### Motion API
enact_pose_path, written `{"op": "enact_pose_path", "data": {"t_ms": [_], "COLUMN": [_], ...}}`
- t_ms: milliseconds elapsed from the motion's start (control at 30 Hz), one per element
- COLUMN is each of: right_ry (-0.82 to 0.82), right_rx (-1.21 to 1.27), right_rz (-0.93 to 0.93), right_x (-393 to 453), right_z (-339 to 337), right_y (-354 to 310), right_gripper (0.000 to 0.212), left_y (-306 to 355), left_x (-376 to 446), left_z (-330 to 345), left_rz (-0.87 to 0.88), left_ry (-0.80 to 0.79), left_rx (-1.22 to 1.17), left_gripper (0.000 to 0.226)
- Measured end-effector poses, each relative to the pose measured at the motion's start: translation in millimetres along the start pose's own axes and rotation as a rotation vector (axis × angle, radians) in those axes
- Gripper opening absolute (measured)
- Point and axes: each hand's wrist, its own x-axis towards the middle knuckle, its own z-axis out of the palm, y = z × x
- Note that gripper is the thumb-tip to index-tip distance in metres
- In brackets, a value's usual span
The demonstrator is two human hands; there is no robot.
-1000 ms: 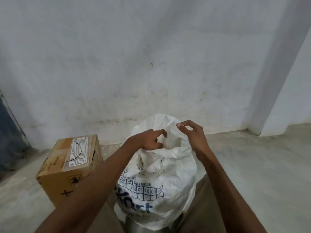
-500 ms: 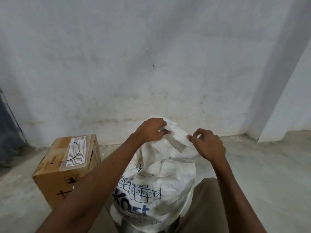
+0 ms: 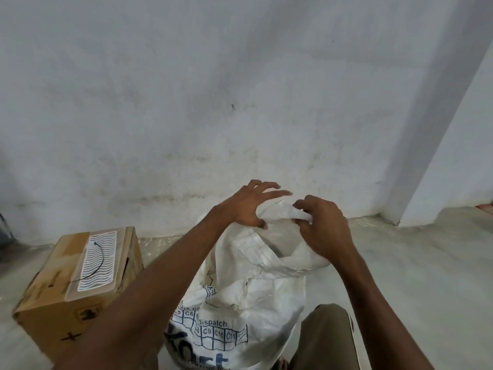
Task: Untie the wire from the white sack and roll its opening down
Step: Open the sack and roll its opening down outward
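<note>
The white sack (image 3: pixel 248 297) with blue print stands on the floor between my knees, its mouth open and crumpled at the top. My right hand (image 3: pixel 320 228) grips the far right part of the rim, fingers curled round the fabric. My left hand (image 3: pixel 248 206) hovers at the left of the rim with fingers spread and straight, thumb touching the fabric edge. A thin black wire (image 3: pixel 96 260) lies curved on top of the cardboard box, apart from the sack.
A taped cardboard box (image 3: pixel 53 308) sits on the concrete floor left of the sack. A stained white wall (image 3: pixel 240 102) stands close behind. A wall corner (image 3: pixel 416 182) juts out at the right. My trouser knee (image 3: pixel 325 335) is at bottom right.
My left hand let go of the rim and spread its fingers. My right hand shifted up and left along the rim, still gripping it. The sack mouth is wider open.
</note>
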Motion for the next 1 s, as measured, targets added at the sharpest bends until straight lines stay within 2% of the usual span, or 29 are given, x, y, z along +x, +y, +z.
{"op": "enact_pose_path", "data": {"t_ms": [67, 133, 233, 300, 367, 467, 567, 633, 667, 733, 800, 867, 900, 967, 1000], "right_ry": [0.056, 0.083, 0.074, -0.019, -0.158, -0.278, -0.273, -0.232, -0.21, -0.163, -0.085, -0.067, -0.097, -0.159, -0.177], "right_rx": [-0.01, -0.014, -0.011, -0.106, -0.196, -0.163, -0.187, -0.182, -0.141, -0.024, 0.036, -0.043, -0.13, -0.379, -0.524], "right_rz": [0.061, 0.156, 0.298, 0.36, 0.366, 0.323, 0.347, 0.349, 0.355, 0.379, 0.397, 0.395, 0.392, 0.368, 0.338], "right_x": [6, 13, 21, 25, 31, 48, 70, 80, 83, 84, 82, 82, 82, 80, 80], "right_z": [-8, -14, -20, -22, -21, -12, -1, 4, 5, 5, 3, 2, 4, 12, 17], "right_y": [7, 13, 20, 25, 22, 5, -8, -6, -3, 3, 8, 13, 15, 16, 16], "right_gripper": [0.03, 0.028, 0.028, 0.034, 0.05, 0.073, 0.072, 0.051, 0.038, 0.015, 0.017, 0.022, 0.021, 0.024, 0.032], "left_y": [-9, -13, -14, -15, -13, -5, -5, -10, -15, -24, -37, -47, -49, -48, -46], "left_x": [16, 32, 45, 47, 47, 47, 46, 42, 39, 32, 26, 21, 19, 17, 18], "left_z": [3, 6, 11, 15, 17, 17, 18, 16, 15, 10, 8, 10, 11, 14, 14], "left_rz": [0.028, 0.04, -0.044, -0.079, -0.075, -0.099, -0.137, -0.159, -0.186, -0.244, -0.254, -0.251, -0.247, -0.213, -0.187], "left_ry": [-0.106, -0.14, -0.11, -0.075, -0.01, 0.083, 0.135, 0.183, 0.184, 0.096, -0.048, -0.157, -0.151, -0.01, 0.091], "left_rx": [0.112, 0.119, -0.116, -0.263, -0.339, -0.371, -0.311, -0.283, -0.3, -0.411, -0.402, -0.223, -0.078, 0.224, 0.316], "left_gripper": [0.098, 0.079, 0.058, 0.04, 0.022, 0.008, 0.01, 0.013, 0.02, 0.047, 0.07, 0.06, 0.052, 0.045, 0.043]}}
